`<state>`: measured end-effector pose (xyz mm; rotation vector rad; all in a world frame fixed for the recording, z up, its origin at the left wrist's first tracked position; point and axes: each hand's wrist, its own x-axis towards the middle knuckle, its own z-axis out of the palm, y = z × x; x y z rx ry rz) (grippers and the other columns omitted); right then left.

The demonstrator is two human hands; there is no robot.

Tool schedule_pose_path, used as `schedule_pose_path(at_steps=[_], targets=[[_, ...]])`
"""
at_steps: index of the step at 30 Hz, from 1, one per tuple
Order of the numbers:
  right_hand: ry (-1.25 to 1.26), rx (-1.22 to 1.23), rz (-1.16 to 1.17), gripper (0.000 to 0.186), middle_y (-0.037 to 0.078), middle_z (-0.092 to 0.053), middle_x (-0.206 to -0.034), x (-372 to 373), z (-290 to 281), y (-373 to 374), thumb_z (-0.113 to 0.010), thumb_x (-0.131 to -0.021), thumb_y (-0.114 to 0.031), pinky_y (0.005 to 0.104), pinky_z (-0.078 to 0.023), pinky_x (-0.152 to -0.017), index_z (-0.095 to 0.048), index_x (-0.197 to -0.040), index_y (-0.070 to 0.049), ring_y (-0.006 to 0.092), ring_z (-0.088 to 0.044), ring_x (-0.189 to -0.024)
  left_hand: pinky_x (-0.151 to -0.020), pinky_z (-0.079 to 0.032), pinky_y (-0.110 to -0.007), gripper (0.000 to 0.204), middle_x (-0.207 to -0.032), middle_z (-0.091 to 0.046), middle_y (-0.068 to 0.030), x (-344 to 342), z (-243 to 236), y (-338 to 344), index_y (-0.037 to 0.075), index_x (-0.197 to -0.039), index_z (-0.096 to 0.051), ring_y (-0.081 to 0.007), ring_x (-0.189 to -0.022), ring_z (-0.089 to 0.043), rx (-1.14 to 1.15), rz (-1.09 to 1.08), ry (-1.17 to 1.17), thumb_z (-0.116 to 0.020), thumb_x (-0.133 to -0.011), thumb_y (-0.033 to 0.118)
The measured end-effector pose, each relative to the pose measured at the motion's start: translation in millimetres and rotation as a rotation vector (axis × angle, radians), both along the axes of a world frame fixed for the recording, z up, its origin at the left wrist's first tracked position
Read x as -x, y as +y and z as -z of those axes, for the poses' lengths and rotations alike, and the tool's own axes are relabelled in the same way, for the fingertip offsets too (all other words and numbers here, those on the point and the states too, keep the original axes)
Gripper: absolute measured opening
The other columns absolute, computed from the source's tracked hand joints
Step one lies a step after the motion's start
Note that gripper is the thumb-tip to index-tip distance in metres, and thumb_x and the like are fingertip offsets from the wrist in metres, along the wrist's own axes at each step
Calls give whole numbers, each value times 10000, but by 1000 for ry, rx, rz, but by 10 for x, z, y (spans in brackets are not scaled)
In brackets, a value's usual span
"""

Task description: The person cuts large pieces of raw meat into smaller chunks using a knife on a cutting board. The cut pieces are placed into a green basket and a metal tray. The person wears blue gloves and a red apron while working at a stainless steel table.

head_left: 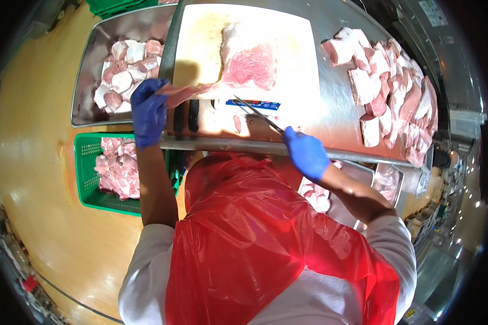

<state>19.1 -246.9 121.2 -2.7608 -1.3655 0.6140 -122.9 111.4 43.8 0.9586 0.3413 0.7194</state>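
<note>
Red apron (pixel 244 233), left grip (pixel 149 114) pinching meat strip (pixel 185 94), right grip (pixel 307 154) closed round knife (pixel 260 115), blue panel (pixel 269 105), print illegible

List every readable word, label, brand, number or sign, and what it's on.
No text is clear enough to quote.
Blue panel with red display, by the cutting board: blurred.
White sign, upper right: too small.
Small pale mark below it: too small.
</note>
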Motion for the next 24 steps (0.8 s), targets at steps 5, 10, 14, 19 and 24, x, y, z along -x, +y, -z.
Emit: schedule_pose_path(at_steps=[5, 10, 14, 19, 24], targets=[[-69, -123, 20, 123, 270, -635, -833, -105, -351, -6, -498, -962, -104, 557, -515, -618, -488, -1048, -17, 477, -642, -711, -758, -493, -270, 152, -954, -638, -46, 772, 502, -39, 49, -862, -611, -152, -861, -611, 80, 28, -11, -728, -774, 8], [-78, -294, -48, 166, 280, -645, -829, -66, -9, 844, -501, -956, -108, 556, -513, -626, -479, -1087, -9, 477, -646, -715, -770, -515, -279, 169, -958, -646, -58, 701, 594, -141, 57, -888, -632, -162, -869, -626, 85, 66, 64, -735, -759, 19], [-165, -155, -58, 293, 244, -690, -824, -122, -33, 1407, -635, -886, -164, 526, -553, -663, -501, -1084, 6, 432, -693, -731, -866, -519, -330, 171, -976, -640, -72, 515, 302, -59, 58, -922, -625, -198, -920, -620, 113, 75, 7, -708, -778, 15], [-191, 5, -173, 250, 217, -690, -815, -321, -87, 572, -553, -947, -158, 497, -548, -606, -502, -1144, -13, 404, -690, -702, -889, -537, -362, 278, -1043, -657, -106, 766, 623, 251, 31, -1033, -657, -232, -972, -641, 200, 11, -303, -703, -765, 87], [-244, 28, -207, 220, 199, -678, -809, -674, -343, -571, -589, -969, -131, 480, -514, -547, -525, -1142, -10, 379, -672, -654, -877, -535, -361, 288, -968, -644, -106, 1645, 321, 376, 10, -1046, -646, -237, -927, -636, 215, -481, -117, -669, -774, 102]])
